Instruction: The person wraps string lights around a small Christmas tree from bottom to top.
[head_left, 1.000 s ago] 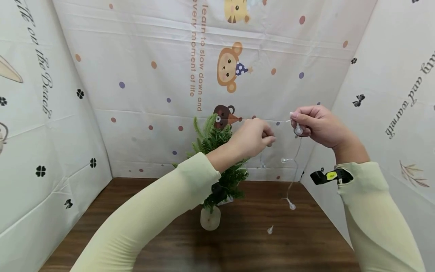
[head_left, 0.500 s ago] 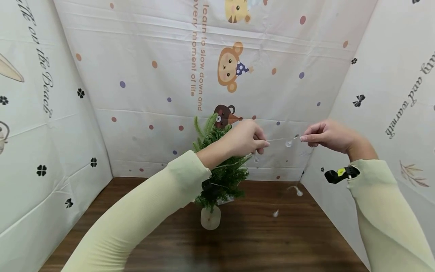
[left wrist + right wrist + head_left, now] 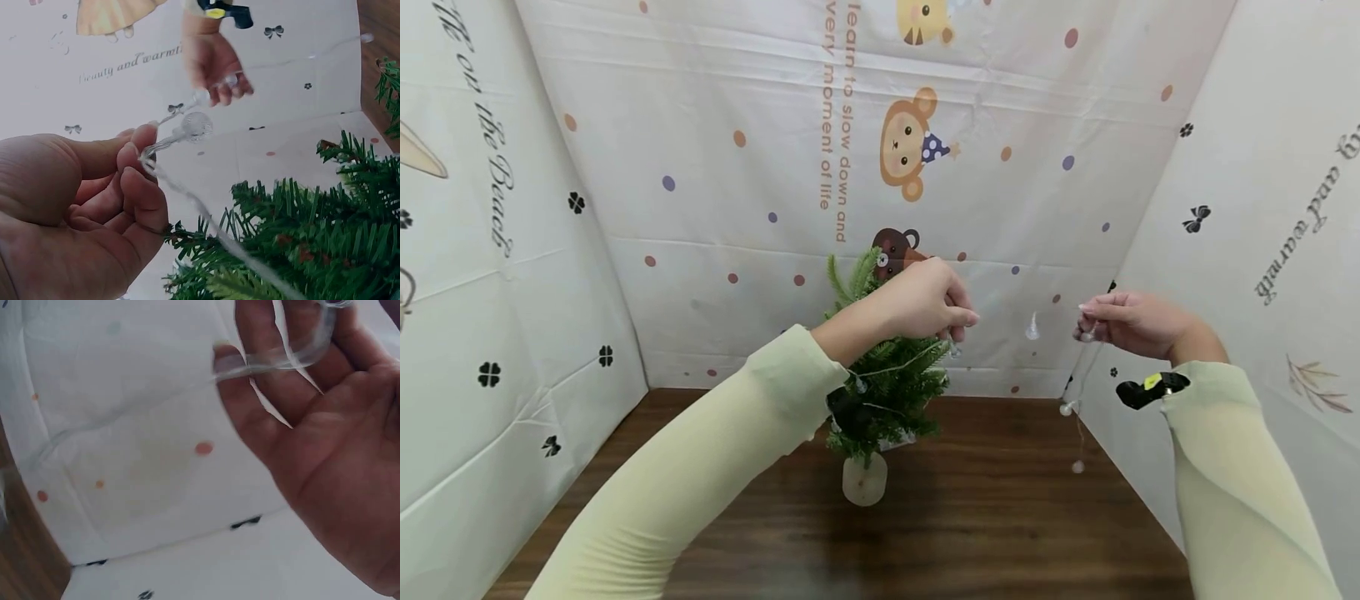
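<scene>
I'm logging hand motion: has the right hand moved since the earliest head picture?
Yes: in the head view, the right hand is lower and farther right than before, judged against the printed monkey.

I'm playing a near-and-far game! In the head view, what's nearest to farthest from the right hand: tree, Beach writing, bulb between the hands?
From the right hand:
1. Bulb: left of it, mid-air.
2. Tree: farther left, mid-picture.
3. Beach writing: on the left wall.
</scene>
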`<control>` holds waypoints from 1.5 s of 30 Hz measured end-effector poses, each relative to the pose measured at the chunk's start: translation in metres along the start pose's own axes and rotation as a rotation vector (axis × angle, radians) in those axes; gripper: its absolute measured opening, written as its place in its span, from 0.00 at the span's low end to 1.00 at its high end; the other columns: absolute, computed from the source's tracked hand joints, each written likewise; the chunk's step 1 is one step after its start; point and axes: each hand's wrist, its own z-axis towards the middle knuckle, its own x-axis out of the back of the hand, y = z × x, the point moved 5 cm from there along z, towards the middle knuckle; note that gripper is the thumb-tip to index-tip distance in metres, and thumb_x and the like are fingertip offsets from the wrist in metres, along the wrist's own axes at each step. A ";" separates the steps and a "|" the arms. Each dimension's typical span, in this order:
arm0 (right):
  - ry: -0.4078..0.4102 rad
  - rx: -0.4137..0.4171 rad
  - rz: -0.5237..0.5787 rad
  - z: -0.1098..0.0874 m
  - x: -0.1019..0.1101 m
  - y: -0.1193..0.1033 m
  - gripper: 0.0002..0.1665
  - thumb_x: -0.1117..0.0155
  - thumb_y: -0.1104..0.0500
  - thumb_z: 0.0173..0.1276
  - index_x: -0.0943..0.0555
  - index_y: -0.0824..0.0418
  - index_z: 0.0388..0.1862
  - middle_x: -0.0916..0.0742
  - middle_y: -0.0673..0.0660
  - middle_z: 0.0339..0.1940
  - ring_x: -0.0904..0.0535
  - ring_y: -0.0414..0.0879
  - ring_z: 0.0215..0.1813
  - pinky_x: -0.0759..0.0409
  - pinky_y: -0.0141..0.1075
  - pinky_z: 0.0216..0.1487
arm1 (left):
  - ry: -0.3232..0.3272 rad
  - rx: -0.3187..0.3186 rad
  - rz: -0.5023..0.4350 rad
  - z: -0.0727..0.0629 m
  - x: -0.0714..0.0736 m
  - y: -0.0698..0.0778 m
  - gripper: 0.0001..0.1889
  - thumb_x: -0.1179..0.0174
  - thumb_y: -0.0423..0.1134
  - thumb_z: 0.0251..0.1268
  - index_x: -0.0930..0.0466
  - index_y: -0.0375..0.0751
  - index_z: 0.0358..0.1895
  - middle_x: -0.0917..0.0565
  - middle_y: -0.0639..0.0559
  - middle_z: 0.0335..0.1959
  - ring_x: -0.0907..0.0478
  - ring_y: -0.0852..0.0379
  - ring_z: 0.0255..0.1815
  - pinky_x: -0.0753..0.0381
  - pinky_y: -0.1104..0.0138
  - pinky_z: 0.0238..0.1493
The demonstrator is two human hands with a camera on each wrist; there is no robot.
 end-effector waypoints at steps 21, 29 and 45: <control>0.297 -0.308 -0.201 -0.056 0.039 0.034 0.26 0.58 0.56 0.87 0.26 0.55 0.24 0.42 0.50 0.21 0.52 0.52 0.28 0.42 0.46 0.37 | -0.009 0.040 -0.061 -0.001 0.012 0.006 0.10 0.38 0.42 0.75 0.10 0.45 0.35 0.09 0.46 0.34 0.15 0.52 0.30 0.21 0.70 0.29; 0.266 -0.302 -0.178 -0.044 0.034 0.011 0.26 0.62 0.54 0.88 0.37 0.56 0.23 0.44 0.51 0.22 0.52 0.50 0.27 0.48 0.46 0.37 | -0.065 0.003 0.092 0.016 -0.013 0.014 0.13 0.38 0.42 0.76 0.10 0.46 0.32 0.10 0.53 0.28 0.12 0.54 0.32 0.19 0.70 0.31; 0.426 -0.659 -0.810 0.007 0.018 -0.048 0.39 0.46 0.33 0.77 0.17 0.72 0.48 0.32 0.44 0.13 0.39 0.39 0.19 0.32 0.33 0.25 | -0.111 0.074 0.447 0.052 -0.047 0.011 0.21 0.45 0.32 0.75 0.32 0.48 0.18 0.32 0.57 0.13 0.38 0.62 0.16 0.35 0.71 0.20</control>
